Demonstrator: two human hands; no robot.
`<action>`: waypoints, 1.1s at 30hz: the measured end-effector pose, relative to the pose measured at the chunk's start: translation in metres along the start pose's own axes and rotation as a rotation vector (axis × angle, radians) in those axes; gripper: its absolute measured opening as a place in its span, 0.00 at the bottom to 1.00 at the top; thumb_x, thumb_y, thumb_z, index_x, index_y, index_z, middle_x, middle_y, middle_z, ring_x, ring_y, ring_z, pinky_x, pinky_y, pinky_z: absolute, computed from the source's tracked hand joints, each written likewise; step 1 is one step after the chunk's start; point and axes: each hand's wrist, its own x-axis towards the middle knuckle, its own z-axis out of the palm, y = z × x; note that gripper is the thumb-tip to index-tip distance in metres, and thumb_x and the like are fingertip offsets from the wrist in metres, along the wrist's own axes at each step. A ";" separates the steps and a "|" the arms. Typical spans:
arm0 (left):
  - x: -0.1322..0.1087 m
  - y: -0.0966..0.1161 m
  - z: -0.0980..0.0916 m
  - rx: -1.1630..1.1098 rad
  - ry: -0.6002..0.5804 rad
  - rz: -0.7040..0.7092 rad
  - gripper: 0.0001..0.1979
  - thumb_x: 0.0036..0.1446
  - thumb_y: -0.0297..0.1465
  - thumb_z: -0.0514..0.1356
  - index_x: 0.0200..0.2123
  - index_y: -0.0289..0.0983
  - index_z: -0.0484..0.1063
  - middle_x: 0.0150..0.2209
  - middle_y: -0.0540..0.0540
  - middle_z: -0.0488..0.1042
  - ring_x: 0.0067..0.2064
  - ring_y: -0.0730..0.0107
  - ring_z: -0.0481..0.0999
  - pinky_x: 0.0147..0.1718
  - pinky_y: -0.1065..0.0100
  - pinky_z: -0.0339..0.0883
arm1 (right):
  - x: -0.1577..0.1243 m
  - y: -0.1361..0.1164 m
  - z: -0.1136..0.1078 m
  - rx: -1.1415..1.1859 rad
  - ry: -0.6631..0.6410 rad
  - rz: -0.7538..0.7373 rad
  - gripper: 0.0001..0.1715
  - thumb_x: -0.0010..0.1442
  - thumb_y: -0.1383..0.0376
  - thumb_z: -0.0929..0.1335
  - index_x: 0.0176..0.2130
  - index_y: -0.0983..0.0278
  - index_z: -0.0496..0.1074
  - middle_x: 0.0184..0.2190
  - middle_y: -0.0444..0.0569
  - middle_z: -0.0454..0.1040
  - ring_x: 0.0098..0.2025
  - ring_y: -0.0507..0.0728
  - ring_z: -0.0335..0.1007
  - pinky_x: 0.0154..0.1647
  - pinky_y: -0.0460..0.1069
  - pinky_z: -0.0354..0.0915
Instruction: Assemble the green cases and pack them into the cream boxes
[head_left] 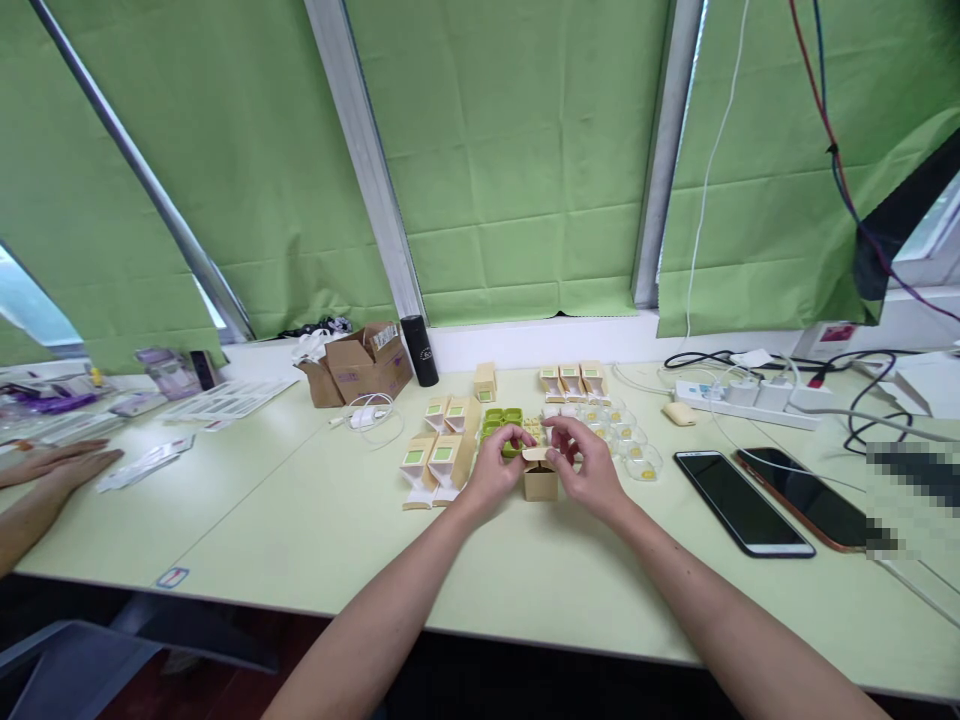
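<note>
L hand (501, 464) & R hand (589, 468) both at sm. brown box (541, 487), fingers curled round its raised top flap, R thumb on it; can't tell if either grips. Box is upright on tabletop (337, 540), btwn green-labelled cartons (444, 458) (L) & clear plastic cups (639, 452) (R), w/ green tray (512, 414) behind.

Pale table (300, 540) | small boxes (444, 452) | carton (371, 372) | bottle (419, 352) | two phones (742, 503)
</note>
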 end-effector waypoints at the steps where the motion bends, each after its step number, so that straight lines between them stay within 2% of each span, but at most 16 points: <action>1: 0.000 0.000 0.000 -0.003 -0.001 0.000 0.04 0.56 0.27 0.64 0.37 0.38 0.75 0.39 0.46 0.78 0.42 0.63 0.73 0.46 0.64 0.65 | 0.000 0.000 0.000 -0.015 -0.005 -0.015 0.17 0.62 0.67 0.68 0.52 0.58 0.74 0.36 0.46 0.72 0.34 0.56 0.68 0.32 0.51 0.65; 4: 0.001 -0.002 -0.001 -0.013 -0.003 -0.004 0.05 0.56 0.27 0.63 0.37 0.38 0.75 0.39 0.46 0.78 0.42 0.63 0.73 0.46 0.64 0.65 | 0.000 0.001 0.000 -0.038 -0.016 -0.044 0.12 0.62 0.68 0.68 0.46 0.59 0.75 0.35 0.47 0.72 0.34 0.56 0.67 0.31 0.51 0.64; 9: 0.003 -0.007 -0.004 -0.063 0.006 0.000 0.11 0.50 0.23 0.57 0.37 0.38 0.76 0.39 0.45 0.78 0.43 0.62 0.73 0.47 0.63 0.66 | 0.000 0.004 -0.003 -0.069 -0.037 -0.073 0.07 0.60 0.70 0.68 0.39 0.59 0.72 0.35 0.47 0.71 0.32 0.56 0.65 0.31 0.51 0.63; 12: 0.003 -0.006 -0.005 -0.076 0.014 0.019 0.12 0.52 0.25 0.56 0.38 0.38 0.76 0.39 0.45 0.78 0.44 0.61 0.74 0.48 0.62 0.66 | -0.001 0.004 -0.005 -0.140 -0.072 -0.123 0.08 0.59 0.72 0.68 0.38 0.59 0.70 0.36 0.47 0.71 0.33 0.56 0.65 0.32 0.51 0.61; 16: 0.002 -0.002 -0.005 -0.064 -0.001 0.018 0.07 0.61 0.31 0.58 0.39 0.38 0.76 0.41 0.43 0.78 0.46 0.58 0.75 0.48 0.61 0.67 | -0.002 0.003 -0.008 -0.225 -0.102 -0.189 0.10 0.58 0.74 0.67 0.37 0.59 0.69 0.36 0.47 0.70 0.36 0.58 0.67 0.34 0.51 0.60; 19: 0.000 0.001 -0.005 -0.006 -0.011 0.027 0.08 0.64 0.35 0.59 0.40 0.38 0.76 0.41 0.43 0.78 0.46 0.58 0.76 0.49 0.61 0.67 | -0.002 0.002 -0.008 -0.276 -0.123 -0.201 0.10 0.58 0.74 0.67 0.37 0.59 0.68 0.35 0.48 0.70 0.37 0.58 0.68 0.34 0.51 0.60; 33: -0.003 0.003 -0.005 0.113 -0.019 0.042 0.07 0.64 0.35 0.61 0.40 0.39 0.75 0.42 0.43 0.78 0.48 0.57 0.75 0.49 0.61 0.66 | -0.002 -0.002 -0.008 -0.302 -0.145 -0.247 0.11 0.55 0.75 0.66 0.35 0.59 0.66 0.32 0.47 0.70 0.34 0.58 0.66 0.32 0.51 0.57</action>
